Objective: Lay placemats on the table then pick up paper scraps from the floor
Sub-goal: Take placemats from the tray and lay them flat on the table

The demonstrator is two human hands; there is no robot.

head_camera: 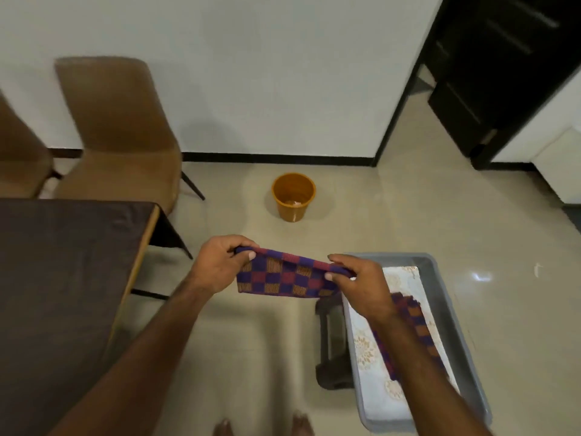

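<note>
A purple, red and orange checkered placemat (pixel 284 276) hangs in the air over the floor, stretched between both hands. My left hand (pixel 221 265) pinches its upper left corner and my right hand (pixel 358 280) pinches its upper right corner. The dark brown table (pixel 63 278) stands to the left, its top bare. Another checkered placemat (pixel 415 325) lies in the grey tub (pixel 440 309) at the lower right, on a pale floral cloth. A small white paper scrap (pixel 537 269) lies on the tiles at the right.
An orange bin (pixel 293 196) stands on the beige floor near the white wall. Two tan chairs (pixel 125 133) sit behind the table. A low dark stool (pixel 331 344) carries the tub. A black door (pixel 503 73) is at the upper right. My bare toes show at the bottom edge.
</note>
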